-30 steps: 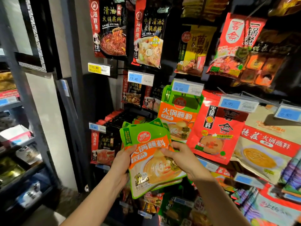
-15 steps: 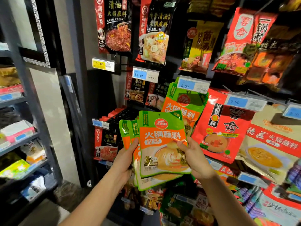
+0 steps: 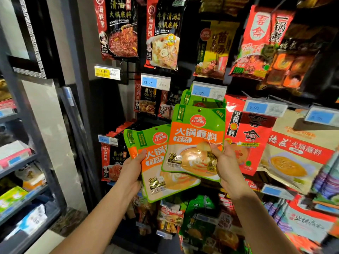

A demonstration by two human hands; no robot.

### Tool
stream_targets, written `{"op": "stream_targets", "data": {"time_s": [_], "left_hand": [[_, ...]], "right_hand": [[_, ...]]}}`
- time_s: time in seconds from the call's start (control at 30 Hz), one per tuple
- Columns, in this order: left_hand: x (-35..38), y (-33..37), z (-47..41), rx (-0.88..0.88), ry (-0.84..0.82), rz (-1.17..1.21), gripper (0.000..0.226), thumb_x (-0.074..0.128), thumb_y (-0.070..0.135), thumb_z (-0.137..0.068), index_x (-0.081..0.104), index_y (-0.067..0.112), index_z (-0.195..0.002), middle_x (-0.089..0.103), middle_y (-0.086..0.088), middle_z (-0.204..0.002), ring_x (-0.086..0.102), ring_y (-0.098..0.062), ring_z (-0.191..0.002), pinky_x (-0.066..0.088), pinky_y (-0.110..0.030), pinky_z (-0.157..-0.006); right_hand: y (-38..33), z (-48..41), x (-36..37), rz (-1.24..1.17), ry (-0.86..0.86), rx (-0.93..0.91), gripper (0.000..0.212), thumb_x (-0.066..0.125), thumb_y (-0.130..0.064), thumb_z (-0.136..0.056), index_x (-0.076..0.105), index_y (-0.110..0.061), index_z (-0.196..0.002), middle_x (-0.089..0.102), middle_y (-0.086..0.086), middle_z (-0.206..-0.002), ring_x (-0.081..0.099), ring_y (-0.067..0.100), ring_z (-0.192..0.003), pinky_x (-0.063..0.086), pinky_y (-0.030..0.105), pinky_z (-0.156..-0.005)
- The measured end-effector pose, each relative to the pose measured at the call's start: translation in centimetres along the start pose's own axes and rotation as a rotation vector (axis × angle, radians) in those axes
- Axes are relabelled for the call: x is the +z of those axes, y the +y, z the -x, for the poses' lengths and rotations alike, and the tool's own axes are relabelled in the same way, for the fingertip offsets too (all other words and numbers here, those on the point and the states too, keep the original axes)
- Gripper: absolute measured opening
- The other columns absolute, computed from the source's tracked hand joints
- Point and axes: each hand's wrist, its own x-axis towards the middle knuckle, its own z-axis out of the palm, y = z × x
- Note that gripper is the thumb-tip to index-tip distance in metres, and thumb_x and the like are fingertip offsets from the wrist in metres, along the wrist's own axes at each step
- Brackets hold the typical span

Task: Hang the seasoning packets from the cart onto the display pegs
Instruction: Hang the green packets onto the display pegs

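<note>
Aloft, right hand point(image 3: 227, 166) with 1 packet point(image 3: 196, 136), left hand point(image 3: 131, 171) with stack point(image 3: 157, 177).

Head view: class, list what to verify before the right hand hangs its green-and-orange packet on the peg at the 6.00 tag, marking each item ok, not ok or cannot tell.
1. Right hand pinches just one raised packet: ok.
2. Its hang hole is uncovered: ok.
3. Raised packet matches the hanging packets below the 6.00 price tag: ok, same green tops.
4. Hang hole lined up with the peg tip: cannot tell, the tip is hidden.
5. Room left on that peg: cannot tell.
6. Left hand grips the spare packets: ok.
</note>
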Motion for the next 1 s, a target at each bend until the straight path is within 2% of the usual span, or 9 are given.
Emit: {"op": "stream_targets", "data": {"time_s": [0.13,0.23,0.37,0.5,0.57,0.67,0.77,0.9,1.0], "left_hand": [[-0.5,0.4,-0.3,-0.001,0.019,0.023,0.016,0.065,0.023,-0.099,0.07,0.012,-0.11,0.078,-0.012,-0.103,0.076,-0.026,-0.086,0.059,-0.046,-0.082],[-0.7,0.8,-0.5,0.015,0.026,0.02,0.018,0.065,0.025,-0.099,0.069,0.014,-0.113,0.079,-0.011,-0.101,0.076,-0.027,-0.087,0.06,-0.044,-0.077],[-0.9,1.2,-0.6,0.031,0.029,0.019,0.016,0.064,0.025,-0.1,0.07,0.014,-0.109,0.079,-0.009,-0.097,0.077,-0.025,-0.082,0.059,-0.042,-0.075],[-1.3,1.2,-0.7,0.032,0.037,0.025,0.015,0.064,0.025,-0.1,0.07,0.014,-0.108,0.079,-0.01,-0.096,0.077,-0.024,-0.082,0.059,-0.044,-0.078],[-1.5,1.2,-0.7,0.033,0.037,0.021,0.016,0.064,0.025,-0.1,0.07,0.014,-0.11,0.079,-0.01,-0.098,0.077,-0.025,-0.084,0.059,-0.044,-0.078],[-2.0,1.1,-0.9,0.023,0.043,0.022,0.019,0.065,0.026,-0.099,0.07,0.014,-0.113,0.078,-0.012,-0.103,0.075,-0.029,-0.093,0.058,-0.051,-0.088],[-2.0,1.2,-0.9,0.019,0.053,0.028,0.021,0.067,0.026,-0.098,0.069,0.014,-0.114,0.078,-0.012,-0.104,0.074,-0.033,-0.099,0.055,-0.057,-0.096],[-1.6,1.7,-0.9,0.024,0.058,0.033,0.017,0.066,0.025,-0.098,0.069,0.014,-0.111,0.078,-0.012,-0.102,0.074,-0.032,-0.096,0.056,-0.054,-0.092],[-1.5,2.0,-1.0,0.026,0.055,0.04,0.018,0.066,0.025,-0.098,0.069,0.014,-0.111,0.078,-0.013,-0.102,0.074,-0.031,-0.095,0.057,-0.053,-0.091]], "right_hand": [[-0.6,-0.6,-0.3,0.051,0.004,-0.085,0.026,0.058,-0.025,-0.105,0.054,-0.033,-0.129,0.064,-0.018,-0.126,0.057,0.005,-0.122,0.038,0.04,-0.116],[-0.9,-1.1,0.0,0.079,0.055,-0.136,0.033,0.061,-0.03,-0.1,0.059,-0.031,-0.133,0.065,-0.003,-0.138,0.056,0.02,-0.133,0.038,0.053,-0.118],[-1.1,-1.3,0.2,0.06,0.085,-0.124,0.038,0.059,-0.026,-0.102,0.057,-0.026,-0.139,0.064,-0.001,-0.14,0.053,0.023,-0.137,0.036,0.057,-0.118],[-1.0,-1.4,0.6,0.044,0.083,-0.095,0.026,0.054,-0.016,-0.106,0.064,-0.038,-0.118,0.07,-0.003,-0.129,0.058,0.022,-0.131,0.039,0.056,-0.116],[-0.5,-1.3,0.6,0.025,0.072,-0.09,0.027,0.059,-0.023,-0.104,0.063,-0.038,-0.126,0.068,-0.002,-0.134,0.057,0.024,-0.133,0.039,0.059,-0.116],[0.1,-1.2,0.3,-0.074,0.058,-0.029,0.052,0.069,-0.038,-0.094,0.054,-0.032,-0.143,0.062,0.003,-0.144,0.053,0.028,-0.138,0.037,0.063,-0.115],[-0.4,-1.4,0.3,-0.109,0.069,0.001,0.021,0.059,-0.019,-0.104,0.063,-0.031,-0.121,0.076,0.001,-0.117,0.067,0.026,-0.119,0.05,0.056,-0.104],[-0.8,-2.4,0.3,-0.093,0.059,0.007,0.024,0.057,-0.014,-0.104,0.065,-0.035,-0.113,0.075,0.009,-0.119,0.066,0.034,-0.122,0.047,0.064,-0.107],[-1.1,-2.9,0.5,-0.044,0.074,-0.002,0.02,0.053,-0.012,-0.106,0.065,-0.022,-0.118,0.075,0.013,-0.117,0.069,0.035,-0.115,0.05,0.064,-0.102]]}}
